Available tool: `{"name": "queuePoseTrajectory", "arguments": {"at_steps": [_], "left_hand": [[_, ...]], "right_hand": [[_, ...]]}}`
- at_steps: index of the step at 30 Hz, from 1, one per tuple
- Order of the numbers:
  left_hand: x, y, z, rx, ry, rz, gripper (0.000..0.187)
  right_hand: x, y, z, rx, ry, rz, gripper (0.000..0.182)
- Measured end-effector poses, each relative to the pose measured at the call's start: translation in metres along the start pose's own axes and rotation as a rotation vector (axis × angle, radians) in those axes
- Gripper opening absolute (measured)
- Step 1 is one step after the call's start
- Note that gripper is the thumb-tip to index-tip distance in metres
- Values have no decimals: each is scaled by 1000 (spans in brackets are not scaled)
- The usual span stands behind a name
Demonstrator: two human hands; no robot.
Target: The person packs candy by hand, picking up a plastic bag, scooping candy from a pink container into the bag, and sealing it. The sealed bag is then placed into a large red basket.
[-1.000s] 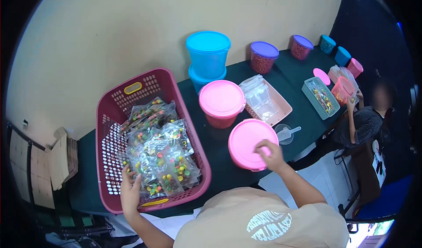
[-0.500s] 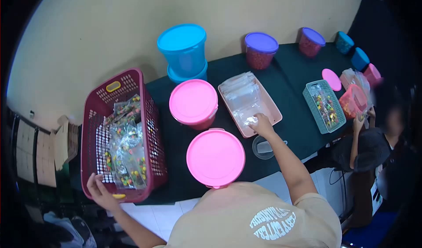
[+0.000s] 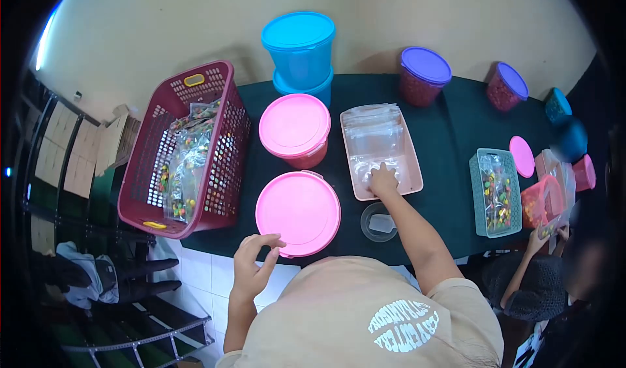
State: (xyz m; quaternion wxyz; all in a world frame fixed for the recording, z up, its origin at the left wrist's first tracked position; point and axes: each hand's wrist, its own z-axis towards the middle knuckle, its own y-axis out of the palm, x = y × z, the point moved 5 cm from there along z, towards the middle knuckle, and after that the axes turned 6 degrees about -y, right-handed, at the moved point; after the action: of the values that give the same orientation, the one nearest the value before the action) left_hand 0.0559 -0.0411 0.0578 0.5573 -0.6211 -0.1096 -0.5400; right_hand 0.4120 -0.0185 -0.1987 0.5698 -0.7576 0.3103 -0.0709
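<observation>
My right hand (image 3: 383, 180) reaches into the pale pink tray (image 3: 413, 172), its fingers spread on the clear plastic bags (image 3: 375, 133) at the tray's near end. By the near-left rim of the closest pink-lidded tub (image 3: 298, 213), my left hand (image 3: 258, 258) hovers with fingers apart and nothing in it. A second pink-lidded tub (image 3: 295, 127) stands behind that one. Just below the tray is a round clear container (image 3: 379, 223) with a whitish piece in it. The maroon basket (image 3: 236, 140) at left holds filled bags of colourful pieces (image 3: 189, 166).
Stacked blue tubs (image 3: 300, 48) and purple-lidded tubs (image 3: 425, 74) line the wall side. At right are a green basket (image 3: 481, 198) of filled bags, a pink lid (image 3: 521, 156) and a co-worker (image 3: 528, 283) handling a bag. Another person (image 3: 91, 273) is at lower left.
My left hand has moved from the maroon basket's near edge rightward to beside the near tub. My right hand's fingers have spread over the bags. The head view has shifted.
</observation>
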Motion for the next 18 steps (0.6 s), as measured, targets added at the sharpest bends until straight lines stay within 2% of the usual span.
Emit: {"name": "queuePoseTrajectory", "arguments": {"at_steps": [1,2,4,5,6,8,9,10,12,13,14,16,17,18], "left_hand": [[3,6,0,-26,-6,20,21],[3,11,0,-18,-8,24,21],[-1,29,1,-102,-112,-147,24],[-2,38,3,-173,-222,-263,27],[-2,45,4,-162,-218,-262,27],[-12,62,5,-222,-209,-379,30],[-25,71,1,-269,-284,-497,42],[-25,73,1,-268,-291,-499,42],[-31,84,0,-279,-573,-799,53],[-33,87,2,-297,-580,-804,67],[-33,91,2,-293,-587,-804,67],[-23,91,6,-192,-350,-496,80],[-18,86,8,-102,-236,-337,87],[-16,84,9,-98,-240,-339,87]], "right_hand": [[9,6,8,79,-45,26,35],[13,4,7,80,-53,25,35],[22,-11,1,218,-75,79,16],[26,-19,-1,282,-104,249,15],[24,-29,-7,287,-114,247,15],[16,-59,-37,495,-338,623,14],[5,-74,-64,609,-455,656,13],[-9,-89,-96,722,-571,688,12],[-31,-106,-147,571,-666,833,14],[-40,-107,-167,492,-732,896,15],[-49,-105,-184,413,-797,959,17],[-72,-86,-202,-110,-703,1737,26],[-83,-78,-211,-331,-730,1948,32],[-86,-74,-210,-338,-729,1945,32]]}}
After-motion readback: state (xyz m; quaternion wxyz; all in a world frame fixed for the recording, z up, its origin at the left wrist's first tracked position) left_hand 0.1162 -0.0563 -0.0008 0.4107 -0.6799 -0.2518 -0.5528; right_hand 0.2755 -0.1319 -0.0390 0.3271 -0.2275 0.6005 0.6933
